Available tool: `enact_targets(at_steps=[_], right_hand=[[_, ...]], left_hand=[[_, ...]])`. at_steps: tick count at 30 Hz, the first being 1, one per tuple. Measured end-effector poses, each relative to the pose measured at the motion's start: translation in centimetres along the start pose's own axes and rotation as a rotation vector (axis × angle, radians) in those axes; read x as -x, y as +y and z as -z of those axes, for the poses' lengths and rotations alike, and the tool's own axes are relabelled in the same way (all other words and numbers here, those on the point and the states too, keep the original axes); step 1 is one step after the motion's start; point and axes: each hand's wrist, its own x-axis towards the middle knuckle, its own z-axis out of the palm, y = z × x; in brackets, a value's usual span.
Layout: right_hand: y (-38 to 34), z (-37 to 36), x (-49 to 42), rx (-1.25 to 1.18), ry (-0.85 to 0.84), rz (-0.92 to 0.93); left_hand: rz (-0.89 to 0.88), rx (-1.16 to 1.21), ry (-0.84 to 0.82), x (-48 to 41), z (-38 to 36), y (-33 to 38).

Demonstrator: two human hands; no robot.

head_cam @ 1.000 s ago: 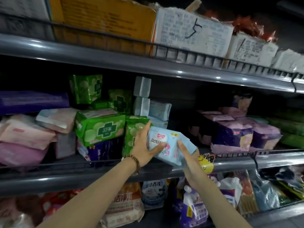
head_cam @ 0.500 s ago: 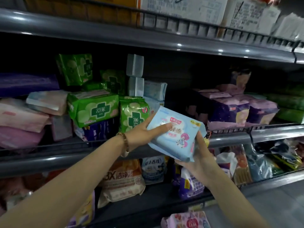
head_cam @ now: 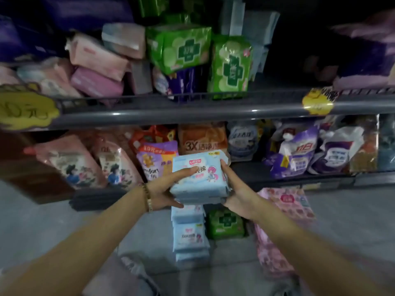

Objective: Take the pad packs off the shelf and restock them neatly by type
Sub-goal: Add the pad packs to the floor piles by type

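My left grip [head_cam: 164,190] and right grip [head_cam: 236,189] are both curled around one light blue pad pack [head_cam: 199,180], clamping it from either side. I hold it directly above a stack of blue packs [head_cam: 189,236] on the floor [head_cam: 342,221], beside a green pack [head_cam: 226,224].

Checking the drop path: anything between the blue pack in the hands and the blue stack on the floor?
Nothing visible. The left hand and right hand grip the blue pack right above the blue stack; the green pack and pink packs lie beside the stack, off the path.
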Motion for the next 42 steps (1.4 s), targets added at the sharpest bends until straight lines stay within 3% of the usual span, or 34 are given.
enact_targets(at_steps=[4, 9, 16, 24, 30, 36, 42], right_hand=[[4.9, -0.3, -1.7, 0.014, 0.058, -0.166], [9.3, 1.4, -3.0, -0.005, -0.003, -0.388], [13.5, 4.0, -5.9, -0.018, 0.11, -0.454], [15.1, 5.4, -8.5, 0.013, 0.236, -0.511], [15.8, 5.3, -9.1, 0.129, 0.224, -0.498], [13.4, 5.1, -9.3, 0.163, 0.18, -0.331], [10.0, 4.3, -13.8, 0.136, 0.195, -0.233]], left_hand=[[0.125, 0.07, 0.072, -0.2, 1.9, -5.4], [0.262, 0.038, 0.071, -2.0, 2.6, -9.8], [0.384, 0.06, 0.068, -6.5, 3.2, -13.5], [0.291, 0.139, 0.115, -9.8, 4.0, -15.2], [0.224, 0.148, 0.123, -10.2, 3.6, -15.9], [0.083, 0.027, 0.055, -10.2, 4.3, -14.1], [-0.017, -0.093, 0.135, -13.0, 5.8, -8.4]])
